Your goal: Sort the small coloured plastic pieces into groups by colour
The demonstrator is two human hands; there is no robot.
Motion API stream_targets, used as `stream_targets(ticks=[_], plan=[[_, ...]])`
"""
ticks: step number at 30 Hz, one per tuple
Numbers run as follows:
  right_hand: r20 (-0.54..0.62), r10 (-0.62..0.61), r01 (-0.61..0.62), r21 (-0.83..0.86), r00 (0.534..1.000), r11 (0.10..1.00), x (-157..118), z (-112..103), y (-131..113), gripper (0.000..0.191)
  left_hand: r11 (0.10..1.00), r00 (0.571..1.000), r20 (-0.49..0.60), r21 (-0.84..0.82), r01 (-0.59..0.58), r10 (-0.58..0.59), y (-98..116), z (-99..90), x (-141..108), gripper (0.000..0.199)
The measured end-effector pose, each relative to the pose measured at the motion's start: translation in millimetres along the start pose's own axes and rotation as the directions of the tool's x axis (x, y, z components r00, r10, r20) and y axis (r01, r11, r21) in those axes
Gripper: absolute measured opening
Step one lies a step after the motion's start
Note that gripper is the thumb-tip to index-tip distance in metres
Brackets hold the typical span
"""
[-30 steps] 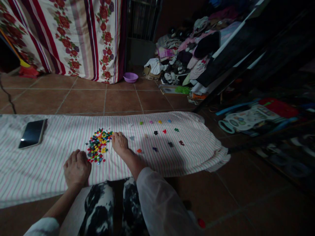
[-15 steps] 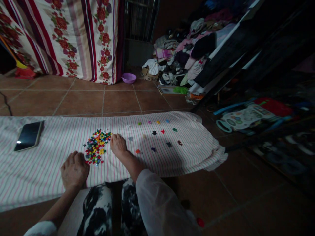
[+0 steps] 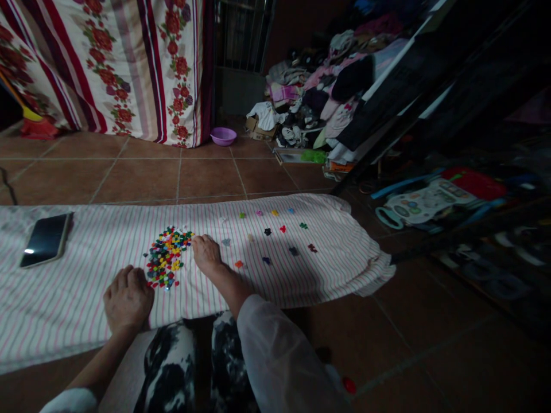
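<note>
Colourful pieces (image 3: pixel 166 256), heaped
Your left hand (image 3: pixel 128 297) lies left of them, right hand (image 3: pixel 205 253) right (either's grip I cannot tell).

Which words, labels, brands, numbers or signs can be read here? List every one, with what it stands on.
None can be read.
Phone: no legible text on its dark screen.
Toy at right: any markings are too small and blurred.
Clothes in the pile: any print is too blurred.
</note>
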State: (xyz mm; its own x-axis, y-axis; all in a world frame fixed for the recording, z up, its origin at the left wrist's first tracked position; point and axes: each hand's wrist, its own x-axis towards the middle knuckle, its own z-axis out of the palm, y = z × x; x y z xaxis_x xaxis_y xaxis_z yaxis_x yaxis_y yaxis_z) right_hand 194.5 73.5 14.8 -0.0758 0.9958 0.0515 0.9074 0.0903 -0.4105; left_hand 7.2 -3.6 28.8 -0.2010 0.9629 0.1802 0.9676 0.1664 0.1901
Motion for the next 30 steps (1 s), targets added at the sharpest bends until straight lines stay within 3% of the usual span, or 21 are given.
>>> stream_targets(ticks=[11, 19, 24, 30], plan=[[-0.026, 0.008, -0.005, 0.120, 1.000, 0.993, -0.1, -5.4, 8.8, 0.025, 1.000, 1.000, -0.010, 0.008, -0.006, 0.006, 2.0, -2.3, -0.8, 0.034], [-0.204, -0.068, 0.139, 0.356, 0.977, 0.924, 1.1, -19.7, 29.4, 0.017, 1.000, 1.000, -0.010, 0.012, 0.003, -0.002, 3.2, -4.2, -1.3, 0.033], [-0.367, 0.073, 0.096, 0.422, 0.928, 0.902, 11.8, -37.0, 69.2, 0.016, 1.000, 1.000, -0.002, 0.005, -0.008, 0.008, 2.5, -4.0, -1.1, 0.035], [-0.493, 0.279, -0.077, 0.390, 0.824, 0.917, 28.3, -70.2, 154.4, 0.028, 1.000, 1.000, -0.007, -0.004, 0.000, 0.000, 0.8, -1.5, -0.8, 0.033]])
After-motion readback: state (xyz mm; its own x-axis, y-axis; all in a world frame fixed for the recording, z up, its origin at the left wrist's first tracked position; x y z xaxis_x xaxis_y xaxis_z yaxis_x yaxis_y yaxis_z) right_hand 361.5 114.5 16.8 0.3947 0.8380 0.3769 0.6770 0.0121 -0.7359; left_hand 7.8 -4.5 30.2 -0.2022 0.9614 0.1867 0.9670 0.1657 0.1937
